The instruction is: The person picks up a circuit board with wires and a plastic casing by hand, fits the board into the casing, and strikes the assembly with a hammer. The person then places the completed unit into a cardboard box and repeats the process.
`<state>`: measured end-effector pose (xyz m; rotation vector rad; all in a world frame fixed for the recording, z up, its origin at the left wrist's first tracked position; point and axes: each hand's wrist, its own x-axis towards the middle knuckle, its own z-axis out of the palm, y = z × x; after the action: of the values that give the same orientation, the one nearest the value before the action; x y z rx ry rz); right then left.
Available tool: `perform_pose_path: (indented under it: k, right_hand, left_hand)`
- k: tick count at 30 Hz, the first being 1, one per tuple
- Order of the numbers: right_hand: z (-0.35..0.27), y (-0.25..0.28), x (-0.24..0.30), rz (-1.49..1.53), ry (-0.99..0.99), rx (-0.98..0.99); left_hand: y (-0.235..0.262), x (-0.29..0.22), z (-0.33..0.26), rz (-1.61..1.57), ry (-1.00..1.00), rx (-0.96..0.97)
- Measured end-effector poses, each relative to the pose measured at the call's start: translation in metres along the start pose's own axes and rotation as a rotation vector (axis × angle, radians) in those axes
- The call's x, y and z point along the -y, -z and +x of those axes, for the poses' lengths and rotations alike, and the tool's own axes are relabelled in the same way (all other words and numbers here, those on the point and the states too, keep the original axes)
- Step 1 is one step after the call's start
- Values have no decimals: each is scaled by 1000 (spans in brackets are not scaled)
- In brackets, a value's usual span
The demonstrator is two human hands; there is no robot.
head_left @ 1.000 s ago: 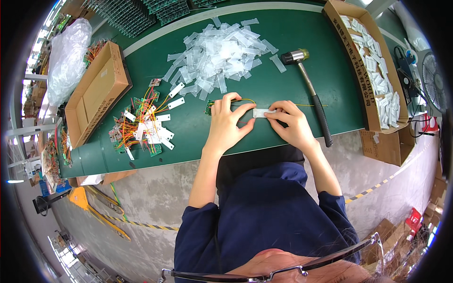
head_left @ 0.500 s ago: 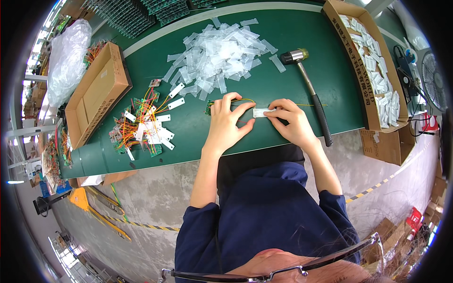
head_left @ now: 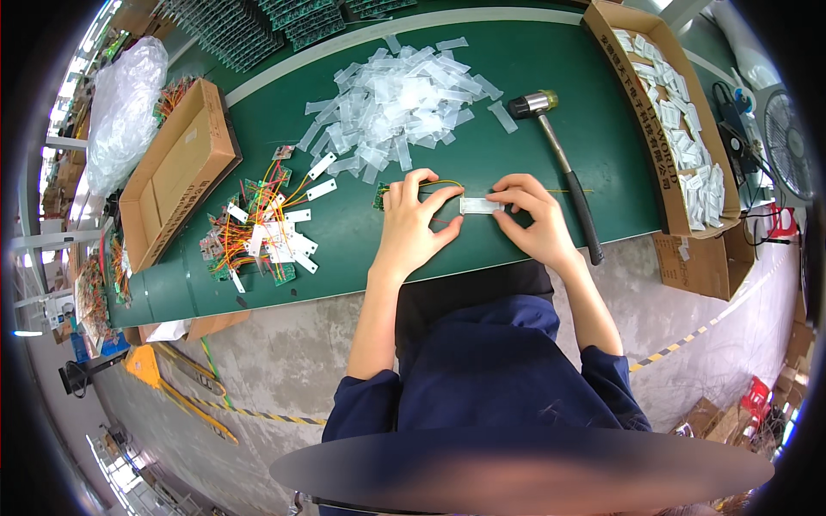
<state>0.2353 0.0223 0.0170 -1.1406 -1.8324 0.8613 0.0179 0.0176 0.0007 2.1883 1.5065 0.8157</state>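
A small white rectangular plastic case [head_left: 478,206] lies on the green worktable [head_left: 344,232] in front of me. My left hand [head_left: 409,222] is curled at its left end, thumb and forefinger bent around that end with a gap between the tips. The thumb and fingertips of my right hand [head_left: 535,217] pinch the opposite end. A green circuit board [head_left: 379,197] pokes out left of my left hand, partly covered by it. From there a yellow wire [head_left: 443,181] arches over to the case. A thin yellow strand also shows beyond my right hand.
Translucent plastic sleeves [head_left: 400,99] are heaped at the back. A hammer [head_left: 568,163] lies on the right, beside a carton [head_left: 632,112] of white pieces. Wired boards with white tabs [head_left: 275,241] pile up at left, near a tilted cardboard box [head_left: 181,172]. The table's front edge is close to me.
My right fingertips have drawn slightly back to the right along the case, so more of its top shows. My left hand keeps its place.
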Motion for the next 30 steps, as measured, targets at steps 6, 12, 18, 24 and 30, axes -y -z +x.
perform_pose_path:
  k: [6, 12, 18, 24, 30]
  right_hand:
    - [-25, 37, -4, -606, 15, -336]
    - [-28, 42, -31, -906, -156, -245]
    - [-65, 70, 19, -591, -198, -203]
    - [-120, 67, 55, -352, -157, 14]
    - [-127, 58, 64, -301, -97, -17]
  left_hand:
    - [0, 2, -4, 4, 10, -2]
    - [-2, 0, -2, -8, -24, -20]
    - [-2, 3, -3, 3, -18, -20]
    - [-3, 5, -3, 15, -24, -20]
    - [-2, 4, -4, 13, -31, -31]
